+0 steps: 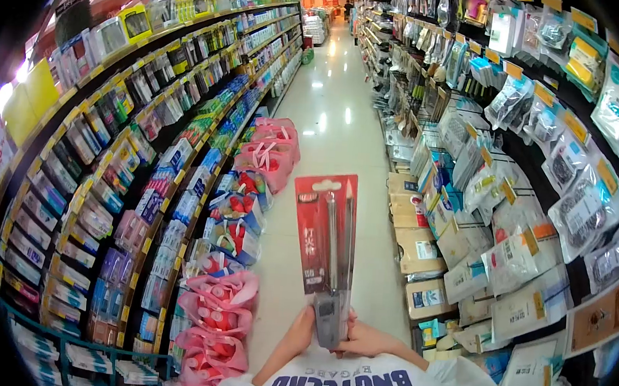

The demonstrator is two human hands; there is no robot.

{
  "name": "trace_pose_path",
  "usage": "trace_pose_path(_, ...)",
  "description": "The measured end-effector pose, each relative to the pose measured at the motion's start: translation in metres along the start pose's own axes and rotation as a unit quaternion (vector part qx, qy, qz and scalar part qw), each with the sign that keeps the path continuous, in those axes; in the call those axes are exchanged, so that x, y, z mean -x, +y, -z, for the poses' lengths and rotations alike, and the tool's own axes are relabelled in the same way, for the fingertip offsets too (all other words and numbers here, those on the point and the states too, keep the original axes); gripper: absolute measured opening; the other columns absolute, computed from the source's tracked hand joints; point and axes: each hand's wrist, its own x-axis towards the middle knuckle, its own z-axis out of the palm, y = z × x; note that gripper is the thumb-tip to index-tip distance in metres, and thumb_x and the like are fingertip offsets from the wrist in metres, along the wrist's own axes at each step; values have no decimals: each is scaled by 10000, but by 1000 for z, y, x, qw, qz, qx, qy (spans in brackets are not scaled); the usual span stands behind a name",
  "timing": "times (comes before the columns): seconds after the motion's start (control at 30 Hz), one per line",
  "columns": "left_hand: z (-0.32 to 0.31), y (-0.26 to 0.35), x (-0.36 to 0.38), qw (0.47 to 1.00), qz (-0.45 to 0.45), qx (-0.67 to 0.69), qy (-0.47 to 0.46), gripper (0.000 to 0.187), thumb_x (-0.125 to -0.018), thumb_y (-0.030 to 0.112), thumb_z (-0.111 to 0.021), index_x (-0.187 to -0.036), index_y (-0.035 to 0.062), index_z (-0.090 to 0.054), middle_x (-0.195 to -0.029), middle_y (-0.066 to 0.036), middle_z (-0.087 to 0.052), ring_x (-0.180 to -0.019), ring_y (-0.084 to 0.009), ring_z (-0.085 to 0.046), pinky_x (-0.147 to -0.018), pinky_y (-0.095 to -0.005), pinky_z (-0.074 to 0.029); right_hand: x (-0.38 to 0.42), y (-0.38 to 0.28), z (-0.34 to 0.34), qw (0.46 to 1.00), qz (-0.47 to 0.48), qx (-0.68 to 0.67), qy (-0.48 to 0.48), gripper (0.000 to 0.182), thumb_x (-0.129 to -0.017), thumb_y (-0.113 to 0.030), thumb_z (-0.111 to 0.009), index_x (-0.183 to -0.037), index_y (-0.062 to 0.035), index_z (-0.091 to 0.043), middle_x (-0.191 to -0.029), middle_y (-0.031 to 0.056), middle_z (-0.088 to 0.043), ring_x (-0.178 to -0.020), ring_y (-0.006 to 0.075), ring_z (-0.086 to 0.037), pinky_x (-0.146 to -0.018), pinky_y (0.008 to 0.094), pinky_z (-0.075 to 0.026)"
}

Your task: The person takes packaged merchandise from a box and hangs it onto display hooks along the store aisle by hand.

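Observation:
A red-carded blister pack stands upright in front of my body. Through its clear front shows a long-necked lighter with a grey handle at the bottom and a slim metal tube above. On the pack's lower left edge, my left hand is closed with its thumb along the side. My right hand grips the lower right edge, its fingers partly hidden behind the pack.
Left shelves hold boxed toothpaste and toothbrush packs. Pink gift bags line their foot. Bagged goods hang from the right rack, with cardboard packs below. A shiny tiled floor runs down the aisle between them.

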Motion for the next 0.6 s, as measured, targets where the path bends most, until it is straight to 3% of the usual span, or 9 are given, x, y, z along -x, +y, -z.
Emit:
trace_pose_path(0.03,-3,6,-20,1000,10,-14,14,831,-755,696,-360,-1092,-55,-478,-972,-122,-579,-811,-185,-601,-602,-279,-516,-3,-5,21,1000,-11,7,7,287,-815,-297,-537,-849,-18,-599,-705,46,-603,-680,157,-577,-659,269,-445)
trace_pose_path(0.07,-2,8,-43,1000,9,-18,9,831,-755,696,-360,-1092,-55,-478,-972,-122,-579,-811,-185,-601,-602,-279,-516,-6,0,39,1000,-8,8,11,287,-815,-297,-537,-849,-18,-599,-705,46,-603,-680,157,-577,-659,269,-445)
trace_pose_path(0.17,-1,16,-105,994,33,-22,-97,835,-758,689,-361,-1115,-60,-463,-932,-128,-589,-768,-186,-611,-494,-267,-509,-13,7,87,997,39,-28,54,270,-817,-287,-536,-850,-24,-593,-696,46,-593,-670,152,-566,-648,270,-442)
trace_pose_path(0.33,-3,24,-172,991,53,-23,-119,799,-788,654,-359,-1136,-59,-457,-888,-120,-599,-752,-180,-609,-509,-263,-505,-9,-7,142,993,29,-66,89,239,-842,-247,-519,-814,-15,-565,-686,48,-549,-656,130,-543,-623,258,-433)
trace_pose_path(0.4,9,14,-199,986,87,-51,-133,663,-863,555,-337,-1105,-46,-479,-873,-113,-598,-703,-161,-597,-513,-254,-488,-16,10,157,986,-17,-130,99,209,-855,-212,-512,-822,-10,-551,-717,41,-537,-639,120,-526,-607,255,-429)
trace_pose_path(0.43,18,4,-212,985,89,-48,-138,663,-863,555,-337,-1105,-46,-479,-873,-113,-598,-703,-161,-597,-513,-254,-488,-20,12,166,977,6,-178,119,186,-857,-197,-517,-834,-15,-548,-724,34,-532,-634,113,-519,-598,249,-425)
trace_pose_path(0.5,33,-7,-238,980,142,-93,-107,510,-927,419,-312,-1050,-39,-499,-853,-97,-594,-666,-138,-568,-546,-243,-472,-29,12,187,962,30,-231,146,164,-858,-181,-521,-845,-19,-545,-731,27,-528,-629,106,-511,-589,243,-421)
trace_pose_path(0.6,43,-2,-282,982,113,-135,-68,416,-949,329,-298,-1010,-28,-502,-841,-80,-583,-697,-123,-541,-641,-236,-456,-48,11,219,930,4,-309,197,105,-837,-108,-545,-854,-4,-539,-730,43,-540,-632,115,-518,-581,239,-424)
